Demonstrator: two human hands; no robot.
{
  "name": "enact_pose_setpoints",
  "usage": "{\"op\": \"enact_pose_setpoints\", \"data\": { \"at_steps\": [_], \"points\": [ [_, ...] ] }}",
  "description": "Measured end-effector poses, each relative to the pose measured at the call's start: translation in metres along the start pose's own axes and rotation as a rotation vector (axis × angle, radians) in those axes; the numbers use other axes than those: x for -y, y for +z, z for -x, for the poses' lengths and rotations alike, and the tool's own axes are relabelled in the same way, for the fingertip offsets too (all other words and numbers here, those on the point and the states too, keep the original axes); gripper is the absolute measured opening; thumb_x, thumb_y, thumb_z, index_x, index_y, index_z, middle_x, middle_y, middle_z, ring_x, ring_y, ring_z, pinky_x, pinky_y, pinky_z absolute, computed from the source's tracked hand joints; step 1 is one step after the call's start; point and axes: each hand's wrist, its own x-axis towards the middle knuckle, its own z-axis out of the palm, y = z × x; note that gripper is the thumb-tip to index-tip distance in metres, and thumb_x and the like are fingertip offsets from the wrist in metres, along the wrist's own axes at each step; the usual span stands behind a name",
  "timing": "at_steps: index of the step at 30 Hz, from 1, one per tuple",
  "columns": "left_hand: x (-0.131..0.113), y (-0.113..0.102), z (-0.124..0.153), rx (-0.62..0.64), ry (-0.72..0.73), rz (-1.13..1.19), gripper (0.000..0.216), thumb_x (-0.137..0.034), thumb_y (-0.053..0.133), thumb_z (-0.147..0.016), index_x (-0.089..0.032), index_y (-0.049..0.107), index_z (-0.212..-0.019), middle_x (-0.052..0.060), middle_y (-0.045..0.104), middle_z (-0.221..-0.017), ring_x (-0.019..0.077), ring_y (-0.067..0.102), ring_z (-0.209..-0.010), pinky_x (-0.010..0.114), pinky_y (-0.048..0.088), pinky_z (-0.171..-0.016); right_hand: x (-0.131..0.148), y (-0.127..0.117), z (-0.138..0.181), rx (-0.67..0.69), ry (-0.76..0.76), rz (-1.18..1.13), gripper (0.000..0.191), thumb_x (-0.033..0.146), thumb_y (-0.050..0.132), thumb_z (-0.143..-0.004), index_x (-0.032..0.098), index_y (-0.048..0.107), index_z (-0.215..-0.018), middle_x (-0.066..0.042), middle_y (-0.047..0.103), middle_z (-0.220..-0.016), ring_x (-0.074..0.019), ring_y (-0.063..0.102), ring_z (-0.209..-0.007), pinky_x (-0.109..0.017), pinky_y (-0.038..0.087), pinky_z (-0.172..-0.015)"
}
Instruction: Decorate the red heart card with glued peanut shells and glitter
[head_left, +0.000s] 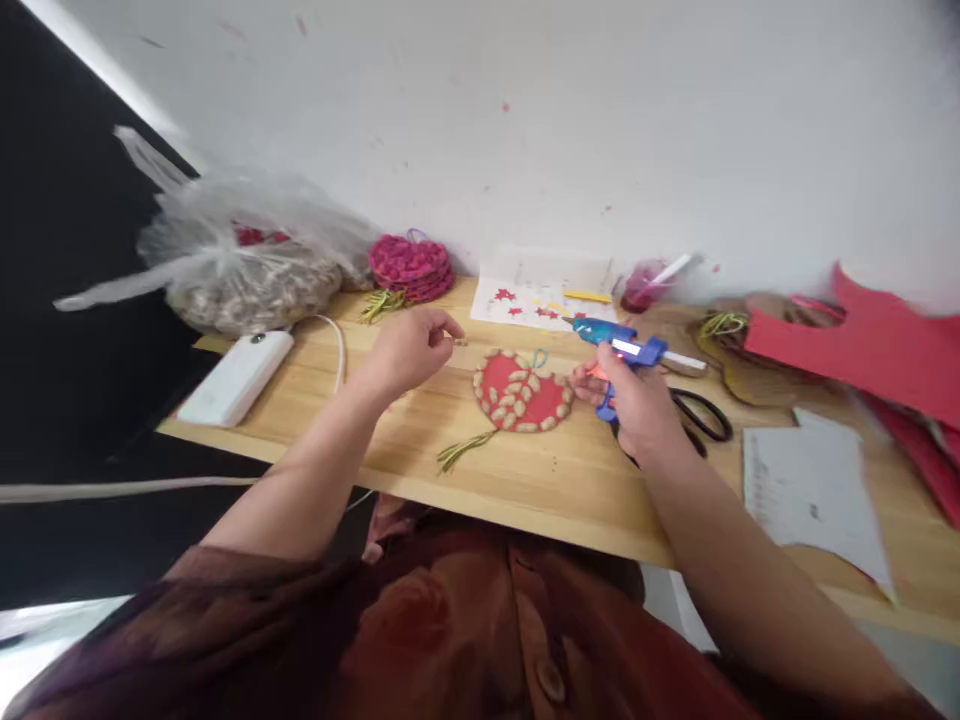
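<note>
My right hand (636,400) grips a blue hot glue gun (616,345), its nozzle pointing left above a red heart-shaped card (521,392) that is edged and partly covered with pale shells. My left hand (411,347) hovers left of the heart, fingers pinched on a small pale shell (459,342). A green tassel (463,450) trails from the heart's lower left, and a small teal loop sits at its top. The heart lies flat on the wooden table (555,490).
A clear plastic bag of shells (247,270) and a white power bank (236,377) sit at the left. Pink round pieces (411,266) are stacked by the wall. A star sticker sheet (544,290), black scissors (701,415), red cardboard (870,345) and white paper (814,495) lie to the right.
</note>
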Motion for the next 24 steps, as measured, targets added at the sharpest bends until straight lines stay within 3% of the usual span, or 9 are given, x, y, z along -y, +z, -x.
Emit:
{"op": "enact_pose_setpoints", "data": {
  "at_steps": [7, 11, 14, 18, 24],
  "points": [
    [0.031, -0.010, -0.017, -0.030, -0.045, -0.060, 0.038, -0.011, 0.055, -0.067, -0.016, 0.078, -0.097, -0.003, 0.056, -0.061, 0.0139, 0.050, -0.058, 0.026, 0.038, -0.062, 0.000, -0.001, 0.004, -0.003, 0.001, 0.019, 0.057, 0.068, 0.088, -0.056, 0.021, 0.062, -0.075, 0.001, 0.069, -0.064, -0.0194, 0.075, -0.067, -0.027, 0.064, -0.059],
    [0.038, -0.006, -0.022, 0.026, 0.006, -0.108, 0.043, -0.008, 0.053, -0.067, -0.016, 0.078, -0.100, 0.000, 0.066, -0.075, 0.0158, 0.059, -0.069, 0.026, 0.043, -0.067, -0.001, -0.003, 0.002, 0.002, -0.001, 0.030, 0.054, 0.068, 0.087, -0.059, 0.020, 0.064, -0.071, -0.001, 0.069, -0.065, -0.0194, 0.075, -0.068, -0.027, 0.064, -0.060],
    [0.035, 0.002, -0.026, 0.070, 0.044, -0.093, 0.038, -0.011, 0.055, -0.073, -0.016, 0.078, -0.103, 0.004, 0.073, -0.090, 0.0172, 0.065, -0.079, 0.026, 0.048, -0.074, -0.002, -0.004, 0.000, -0.002, -0.003, 0.023, 0.056, 0.069, 0.088, -0.055, 0.020, 0.065, -0.070, -0.001, 0.070, -0.065, -0.0180, 0.074, -0.065, -0.026, 0.064, -0.058],
    [0.025, 0.018, -0.034, 0.130, 0.111, -0.146, 0.026, -0.019, 0.059, -0.082, -0.016, 0.078, -0.100, 0.007, 0.076, -0.094, 0.0190, 0.068, -0.083, 0.027, 0.052, -0.080, -0.003, -0.005, 0.000, -0.008, 0.003, 0.020, 0.059, 0.070, 0.089, -0.051, 0.019, 0.066, -0.071, -0.001, 0.070, -0.064, -0.0178, 0.073, -0.065, -0.025, 0.063, -0.057],
    [0.013, 0.030, -0.040, 0.144, 0.110, -0.263, 0.030, -0.011, 0.052, -0.084, -0.014, 0.078, -0.100, 0.011, 0.077, -0.101, 0.0217, 0.070, -0.093, 0.029, 0.051, -0.089, -0.004, -0.004, 0.000, -0.004, 0.003, 0.004, 0.058, 0.069, 0.090, -0.052, 0.019, 0.066, -0.072, -0.002, 0.071, -0.066, -0.0176, 0.073, -0.064, -0.026, 0.063, -0.058]
  ]
}}
